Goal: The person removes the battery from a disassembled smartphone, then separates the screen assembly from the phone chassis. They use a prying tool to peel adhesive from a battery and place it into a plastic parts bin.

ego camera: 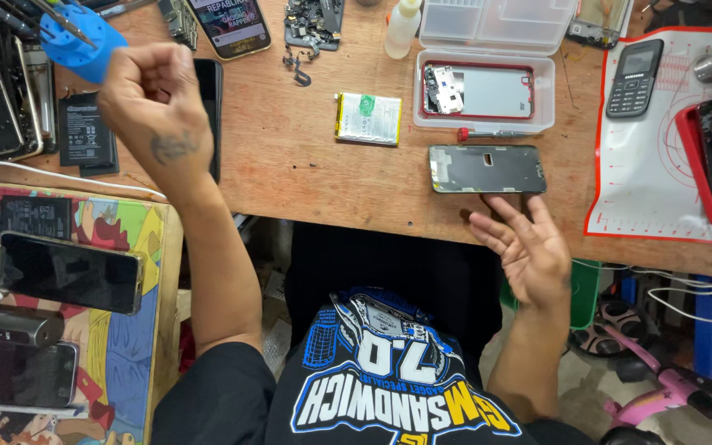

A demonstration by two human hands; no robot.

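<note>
Right hand [527, 247]: spread, palm up, empty, fingertips at the table edge just below a dark phone frame [488, 169] lying flat. Left hand [156, 95]: clenched in a fist, raised beside a blue tool holder [80, 41]; contents, if any, hidden.

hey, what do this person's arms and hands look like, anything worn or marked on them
Both arms are bare below short black sleeves of a black T-shirt with blue, white and yellow print. The left hand has a small dark tattoo near the wrist. The right hand shows no gloves, rings or watch.
</note>
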